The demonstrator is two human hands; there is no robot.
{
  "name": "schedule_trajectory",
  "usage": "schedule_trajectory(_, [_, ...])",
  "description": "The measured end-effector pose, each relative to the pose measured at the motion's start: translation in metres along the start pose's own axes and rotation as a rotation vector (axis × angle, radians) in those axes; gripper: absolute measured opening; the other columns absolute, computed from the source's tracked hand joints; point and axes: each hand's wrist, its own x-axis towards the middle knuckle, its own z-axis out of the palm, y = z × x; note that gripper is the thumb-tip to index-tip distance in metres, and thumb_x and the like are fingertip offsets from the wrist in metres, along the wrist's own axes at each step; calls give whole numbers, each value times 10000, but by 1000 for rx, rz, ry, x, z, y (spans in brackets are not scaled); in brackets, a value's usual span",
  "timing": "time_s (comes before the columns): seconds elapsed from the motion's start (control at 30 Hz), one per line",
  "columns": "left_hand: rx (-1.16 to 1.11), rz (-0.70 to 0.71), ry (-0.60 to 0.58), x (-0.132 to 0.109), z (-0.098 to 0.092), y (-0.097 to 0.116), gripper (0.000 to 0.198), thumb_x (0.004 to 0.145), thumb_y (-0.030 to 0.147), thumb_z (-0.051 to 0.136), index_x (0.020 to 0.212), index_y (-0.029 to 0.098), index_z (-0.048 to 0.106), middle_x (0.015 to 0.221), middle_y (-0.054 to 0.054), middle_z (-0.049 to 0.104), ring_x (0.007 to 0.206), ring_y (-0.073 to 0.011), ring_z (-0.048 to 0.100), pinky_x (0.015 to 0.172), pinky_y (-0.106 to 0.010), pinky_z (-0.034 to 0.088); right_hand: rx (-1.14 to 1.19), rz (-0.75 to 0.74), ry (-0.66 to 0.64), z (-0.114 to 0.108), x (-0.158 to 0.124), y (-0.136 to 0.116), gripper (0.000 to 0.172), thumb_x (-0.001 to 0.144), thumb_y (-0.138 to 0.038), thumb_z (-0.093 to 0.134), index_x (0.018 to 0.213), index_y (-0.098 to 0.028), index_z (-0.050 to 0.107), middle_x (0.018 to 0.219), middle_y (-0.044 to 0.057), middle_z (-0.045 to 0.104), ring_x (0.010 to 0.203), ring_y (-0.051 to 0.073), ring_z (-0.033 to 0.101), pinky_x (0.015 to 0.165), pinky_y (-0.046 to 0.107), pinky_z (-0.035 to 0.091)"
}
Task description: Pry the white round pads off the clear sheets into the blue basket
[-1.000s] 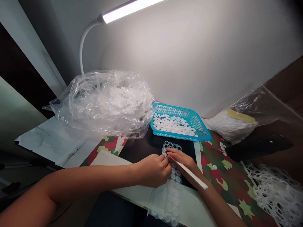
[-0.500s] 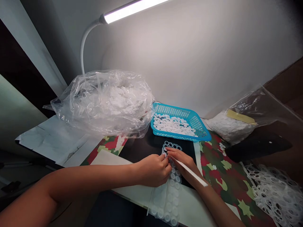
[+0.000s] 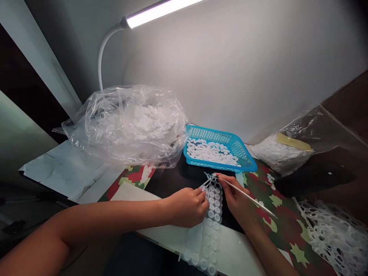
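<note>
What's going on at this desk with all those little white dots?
A person is working under a lamp with a clear strip studded with small white discs. The left hand pinches the strip's side, while the right hand holds a thin white stick, fingertips at the strip's lifted top end. Just beyond, a blue basket holds loose white discs. Punched-out webbing lies heaped to the right.
</note>
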Motion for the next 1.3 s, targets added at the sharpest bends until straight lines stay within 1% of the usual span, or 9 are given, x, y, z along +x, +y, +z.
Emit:
schedule_trajectory(0.17, [7,10,-13,0,0,0,237,864,234,402,870,91,591,916,-154,635,878,-245,602,626,-312,479,-73,-28,65,-2,1,0,205,922,-271,460,1065,-251,605,1035,46,682,917,209,655,819,343,535])
schedule_trajectory(0.33, [26,19,-17,0,-2,1,228,856,237,417,885,87,587,918,-153,632,804,-228,597,623,-316,468,-61,-2,220,-8,3,14,168,903,-292,494,1010,-235,611,999,60,680,921,223,646,816,368,528])
schedule_trajectory(0.37, [27,15,-15,0,-2,1,227,858,238,415,891,88,583,935,-157,629,804,-225,595,625,-315,465,-45,-5,170,-9,3,16,168,905,-291,490,1005,-234,612,1000,58,681,922,220,648,812,361,532])
schedule_trajectory(0.5, [2,-24,-26,-1,-4,0,231,877,254,378,877,120,566,878,-120,622,750,-209,574,574,-312,429,-10,-109,-222,-14,1,17,189,923,-262,450,1026,-236,607,1068,46,680,972,200,651,849,321,532])
schedule_trajectory(0.6, [-39,-38,-30,1,-6,-3,224,875,273,389,910,133,560,862,-92,614,750,-202,563,597,-321,422,-17,-143,-363,-18,0,14,211,935,-240,423,1062,-233,592,1121,50,663,1018,190,635,885,308,515])
schedule_trajectory(0.73, [-132,39,11,1,-5,-7,310,887,312,409,1092,116,532,1087,-114,600,982,-219,556,811,-339,441,-19,-126,-420,-26,1,15,218,939,-232,412,1068,-229,587,1148,58,649,1037,189,623,893,309,505])
schedule_trajectory(0.87, [-184,85,41,0,2,-7,405,916,363,368,1195,97,493,1279,-127,524,1186,-232,469,1001,-343,364,31,-77,-469,-32,0,16,174,924,-252,452,993,-242,611,1132,39,661,1012,193,636,870,313,517])
schedule_trajectory(1.03, [-200,81,32,-1,5,-8,420,919,365,362,1210,91,489,1283,-136,530,1187,-242,483,1000,-351,379,99,-2,-489,-35,0,14,173,915,-287,472,954,-238,633,1163,48,651,1030,214,630,874,340,519])
schedule_trajectory(1.3, [-214,83,35,-1,4,-7,420,919,360,362,1214,90,489,1268,-138,544,1176,-247,497,983,-358,399,102,6,-492,-33,-3,16,150,913,-277,486,925,-237,630,1181,45,637,1050,203,618,885,327,504])
